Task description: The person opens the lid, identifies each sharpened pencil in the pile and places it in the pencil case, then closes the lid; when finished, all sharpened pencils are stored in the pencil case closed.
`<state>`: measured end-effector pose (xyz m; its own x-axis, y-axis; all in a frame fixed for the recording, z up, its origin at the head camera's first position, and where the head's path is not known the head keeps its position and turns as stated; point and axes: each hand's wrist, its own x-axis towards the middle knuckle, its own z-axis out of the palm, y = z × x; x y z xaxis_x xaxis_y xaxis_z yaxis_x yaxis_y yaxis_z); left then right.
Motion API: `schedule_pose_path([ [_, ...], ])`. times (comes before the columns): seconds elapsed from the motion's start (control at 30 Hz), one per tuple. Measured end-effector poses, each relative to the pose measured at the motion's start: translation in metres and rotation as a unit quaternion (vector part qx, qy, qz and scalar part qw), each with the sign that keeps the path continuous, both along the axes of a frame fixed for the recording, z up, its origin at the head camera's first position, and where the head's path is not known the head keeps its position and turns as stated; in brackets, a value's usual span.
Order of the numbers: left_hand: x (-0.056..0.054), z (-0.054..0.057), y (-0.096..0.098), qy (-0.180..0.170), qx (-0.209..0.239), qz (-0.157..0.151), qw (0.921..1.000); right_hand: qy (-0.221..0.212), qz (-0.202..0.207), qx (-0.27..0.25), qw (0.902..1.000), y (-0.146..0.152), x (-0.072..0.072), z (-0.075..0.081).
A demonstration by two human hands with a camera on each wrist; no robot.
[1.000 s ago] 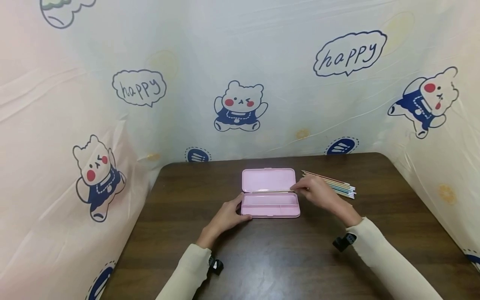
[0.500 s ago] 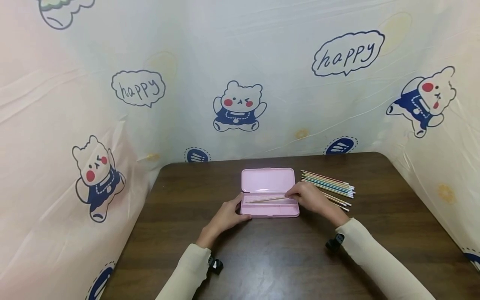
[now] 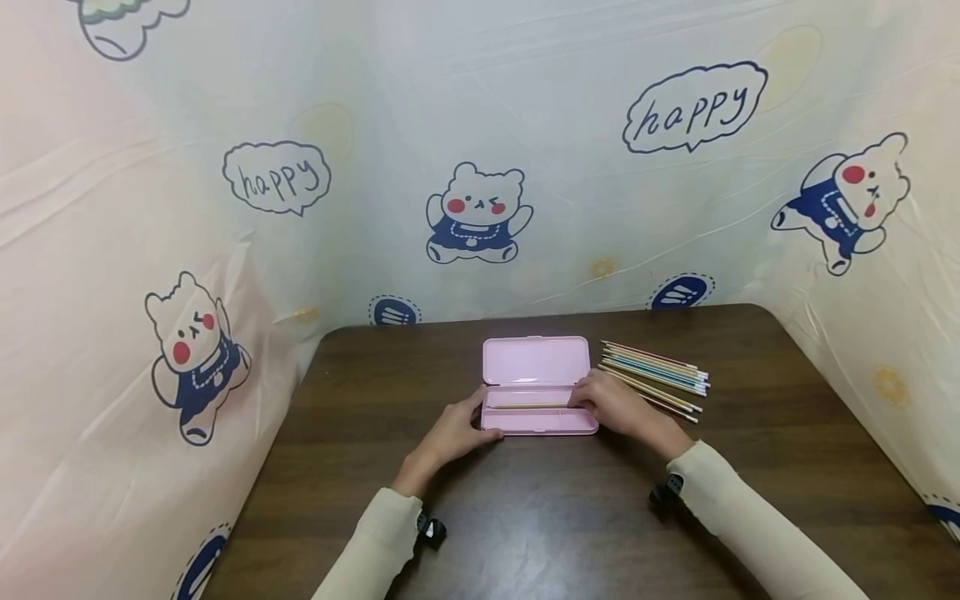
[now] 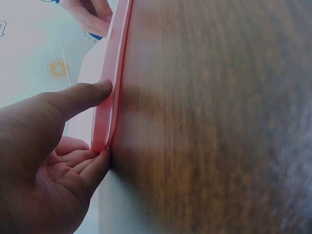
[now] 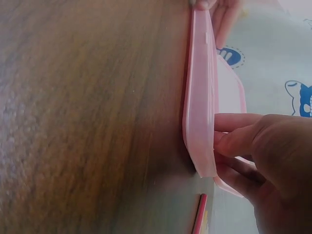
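Note:
A pink pencil case (image 3: 519,422) lies on the table with its lid (image 3: 536,360) folded back. My left hand (image 3: 452,429) holds its left end, the thumb (image 4: 90,95) along the front wall and the fingers round the corner. At the case's right end, my right hand (image 3: 611,402) reaches over the rim and pinches a pencil (image 3: 528,406). The pencil lies lengthwise, level inside the case, its right end hidden by the fingers. In the right wrist view, the fingertips (image 5: 226,141) dip behind the case wall, which hides the pencil there.
Several pencils (image 3: 656,369) with pale ends lie fanned out on the brown table (image 3: 540,517), just right of the case. A printed cloth (image 3: 360,225) hangs behind the table and along its sides.
My right hand has brought the pencil forward from the hinge line and lowered it into the case, straightening it from a slant. The left hand has stayed on the case.

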<state>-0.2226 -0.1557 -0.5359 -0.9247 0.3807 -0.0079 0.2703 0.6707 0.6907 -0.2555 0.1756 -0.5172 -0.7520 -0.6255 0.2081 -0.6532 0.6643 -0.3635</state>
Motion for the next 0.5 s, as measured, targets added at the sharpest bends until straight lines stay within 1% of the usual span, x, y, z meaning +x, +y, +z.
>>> schedule_pose_path([
  [0.13, -0.001, -0.001, 0.0, 0.004, -0.004, -0.003, 1.0, -0.006, -0.003, 0.003, 1.0, 0.0, 0.001, 0.001],
  [0.3, -0.001, -0.001, 0.0, 0.004, -0.006, 0.0, 1.0, -0.001, -0.002, -0.004, 1.0, 0.001, 0.0, 0.003],
  [0.43, -0.001, -0.001, 0.0, 0.003, -0.008, 0.001, 1.0, -0.015, -0.012, -0.021, 0.9996, 0.007, -0.001, 0.011],
  [0.5, -0.001, -0.001, 0.001, 0.003, -0.007, 0.001, 1.0, -0.022, -0.023, -0.034, 0.9989, 0.013, -0.002, 0.018],
])
